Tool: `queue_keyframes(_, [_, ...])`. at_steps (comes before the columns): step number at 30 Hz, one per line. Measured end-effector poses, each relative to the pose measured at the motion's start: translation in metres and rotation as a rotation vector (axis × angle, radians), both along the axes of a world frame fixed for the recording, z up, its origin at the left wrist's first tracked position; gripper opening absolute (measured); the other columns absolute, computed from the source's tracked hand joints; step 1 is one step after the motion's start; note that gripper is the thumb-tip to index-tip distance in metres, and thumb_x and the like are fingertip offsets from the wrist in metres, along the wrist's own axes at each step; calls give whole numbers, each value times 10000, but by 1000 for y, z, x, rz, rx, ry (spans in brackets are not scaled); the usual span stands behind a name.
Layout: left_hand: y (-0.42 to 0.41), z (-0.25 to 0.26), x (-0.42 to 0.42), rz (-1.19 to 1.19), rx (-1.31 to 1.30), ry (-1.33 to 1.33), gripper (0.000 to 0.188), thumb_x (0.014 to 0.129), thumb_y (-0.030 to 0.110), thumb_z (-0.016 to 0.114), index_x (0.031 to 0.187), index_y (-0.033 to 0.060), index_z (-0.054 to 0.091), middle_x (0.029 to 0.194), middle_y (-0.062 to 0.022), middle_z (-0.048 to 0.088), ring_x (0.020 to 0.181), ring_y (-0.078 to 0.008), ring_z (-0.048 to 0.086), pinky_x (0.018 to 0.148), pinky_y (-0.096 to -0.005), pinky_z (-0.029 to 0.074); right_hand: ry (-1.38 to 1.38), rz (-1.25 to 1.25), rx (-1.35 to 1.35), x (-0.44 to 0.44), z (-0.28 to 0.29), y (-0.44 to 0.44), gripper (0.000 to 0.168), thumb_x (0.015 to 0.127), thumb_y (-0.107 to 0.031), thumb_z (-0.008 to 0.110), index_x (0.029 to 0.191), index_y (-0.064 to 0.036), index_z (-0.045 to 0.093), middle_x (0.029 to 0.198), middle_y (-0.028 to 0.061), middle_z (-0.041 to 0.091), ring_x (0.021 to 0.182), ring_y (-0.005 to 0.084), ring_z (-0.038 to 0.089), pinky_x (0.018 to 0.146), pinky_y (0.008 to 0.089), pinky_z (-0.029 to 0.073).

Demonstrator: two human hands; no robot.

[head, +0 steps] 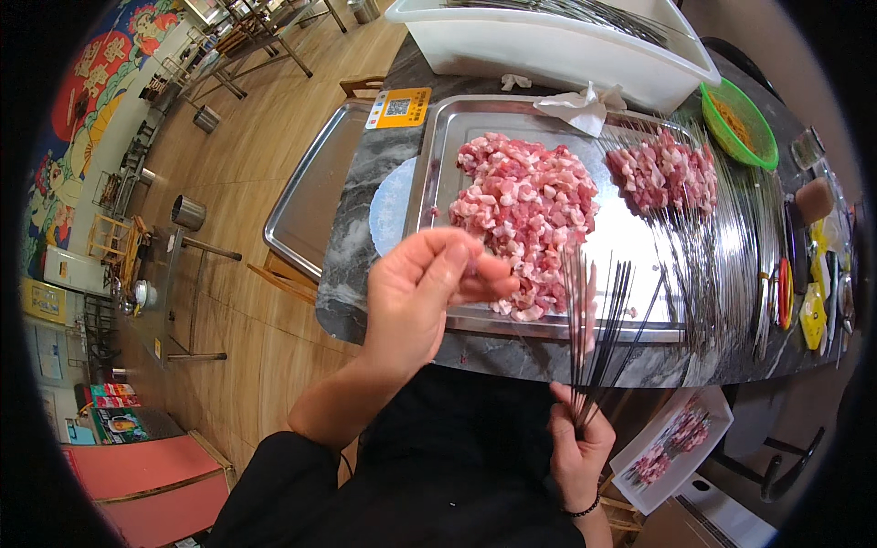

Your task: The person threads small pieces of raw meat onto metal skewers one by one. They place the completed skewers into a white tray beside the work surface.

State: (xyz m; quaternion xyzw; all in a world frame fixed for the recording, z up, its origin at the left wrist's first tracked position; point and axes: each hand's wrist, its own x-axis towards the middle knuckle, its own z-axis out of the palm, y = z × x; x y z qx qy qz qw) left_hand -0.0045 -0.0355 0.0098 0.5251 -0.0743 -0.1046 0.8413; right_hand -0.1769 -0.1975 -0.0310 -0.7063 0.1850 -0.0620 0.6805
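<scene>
My right hand, at the front edge of the table, grips a fanned bundle of thin metal skewers with the points up. One skewer bears a narrow row of meat. Over the tray's near left edge is my left hand, fingers curled and thumb drawn in. Whether a bit of meat is pinched there cannot be made out. Just beyond it lies a heap of diced raw pink meat in a shallow metal tray. A group of loaded meat skewers rests at the tray's right side.
Loose skewers cover the tray's right edge. A white tub stands behind, near crumpled tissue and a green basket. Scissors lie far right. Below the table, a white box holds more meat skewers.
</scene>
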Motion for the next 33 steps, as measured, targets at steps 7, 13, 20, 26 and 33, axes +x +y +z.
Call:
queue_keyframes(7, [11,-3,-36,-286,261,-15,129,971,58,582,1017,-53,632,949,-103,709,846,-152,677,793,-288,546,-9,31,88,1,-10,14,246,891,47,603,1119,45,693,863,34,635,720,77,553,652,213,443])
queue_keyframes(13, [24,6,17,-59,1176,-896,176,797,92,743,910,-7,651,819,-112,639,690,-259,642,626,-332,517,30,-112,169,-1,-11,8,253,912,12,612,1155,27,680,884,7,631,716,60,527,641,204,424])
queue_keyframes(20, [20,-10,55,85,1455,-1051,133,754,79,697,855,15,640,776,-105,611,698,-268,636,613,-369,511,20,-69,86,-4,-17,5,255,944,-53,611,1188,8,654,787,-28,570,648,34,458,572,184,344])
queue_keyframes(26, [41,11,36,-58,589,-4,115,967,80,558,940,-9,625,885,-131,710,694,-167,686,611,-253,550,-6,62,-11,-5,-8,0,231,906,9,607,1120,25,692,809,-11,587,687,53,502,620,201,389])
queue_keyframes(33, [31,0,17,-89,116,123,163,1007,142,522,1046,-11,561,932,-195,703,822,-270,732,714,-350,619,2,90,-79,0,-2,5,266,878,43,586,1122,23,690,774,25,571,666,83,511,610,217,396])
